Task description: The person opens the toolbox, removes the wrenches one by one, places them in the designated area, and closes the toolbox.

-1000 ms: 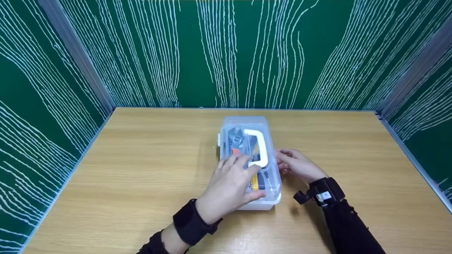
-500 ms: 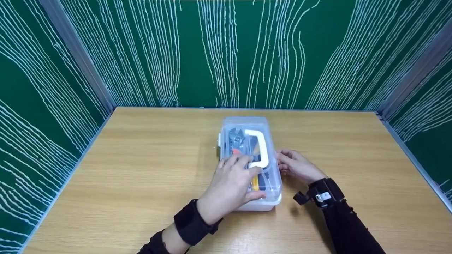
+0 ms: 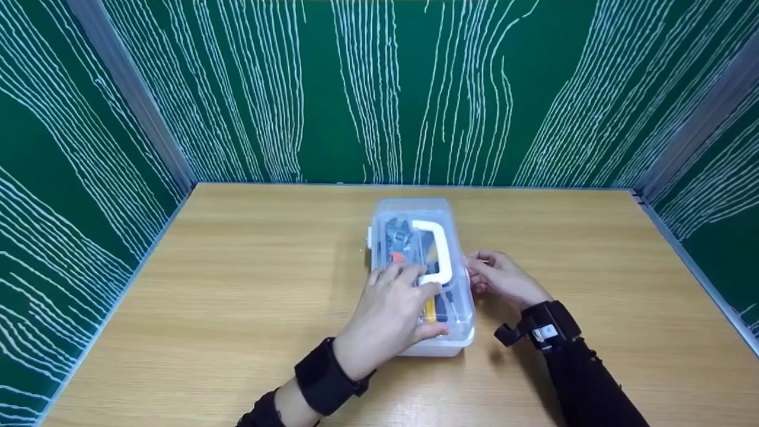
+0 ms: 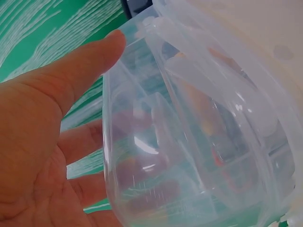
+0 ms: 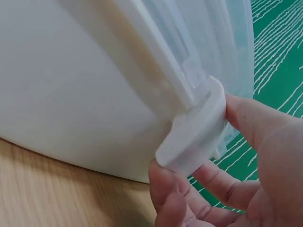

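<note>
A toolbox (image 3: 409,207) with a see-through lid and white base stands on the table, long side pointing away from me. Through the lid show grey, red and yellow items. My left hand (image 3: 388,308) rests on the near part of the lid, fingers spread beside the white carry handle (image 3: 442,255); the left wrist view shows its thumb (image 4: 102,52) along the clear lid (image 4: 142,142). At the toolbox's right side, my right hand (image 3: 504,279) pinches a white latch (image 5: 194,132) between thumb and fingers. The latch sticks out at an angle from the wall below the lid's edge.
A second white latch (image 3: 369,237) sits on the toolbox's left side. The wooden table (image 3: 267,249) is bounded by green walls (image 3: 320,89) with white wavy lines at the back and both sides.
</note>
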Available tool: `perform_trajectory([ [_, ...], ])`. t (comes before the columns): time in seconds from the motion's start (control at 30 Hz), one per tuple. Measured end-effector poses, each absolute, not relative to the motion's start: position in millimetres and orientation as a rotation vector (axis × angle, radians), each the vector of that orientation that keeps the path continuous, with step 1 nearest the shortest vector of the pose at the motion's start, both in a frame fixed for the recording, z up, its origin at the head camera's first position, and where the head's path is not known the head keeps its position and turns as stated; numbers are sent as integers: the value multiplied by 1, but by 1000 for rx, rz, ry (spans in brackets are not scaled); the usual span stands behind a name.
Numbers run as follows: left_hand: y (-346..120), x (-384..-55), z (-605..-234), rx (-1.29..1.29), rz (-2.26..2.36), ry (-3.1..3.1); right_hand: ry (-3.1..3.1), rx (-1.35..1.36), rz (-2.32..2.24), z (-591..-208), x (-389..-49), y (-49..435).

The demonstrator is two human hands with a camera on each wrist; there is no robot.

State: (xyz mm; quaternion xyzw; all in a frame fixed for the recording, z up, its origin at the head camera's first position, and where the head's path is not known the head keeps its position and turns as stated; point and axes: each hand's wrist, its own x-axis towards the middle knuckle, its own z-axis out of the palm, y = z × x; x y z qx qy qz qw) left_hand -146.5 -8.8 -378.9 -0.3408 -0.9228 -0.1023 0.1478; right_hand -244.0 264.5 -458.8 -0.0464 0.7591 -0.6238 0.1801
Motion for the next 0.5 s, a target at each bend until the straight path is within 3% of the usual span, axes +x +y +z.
perform_trajectory([
  [0.5, -9, -146, -379, -975, -297, -2647, 2267, -37, -1680, -454, -245, 263],
])
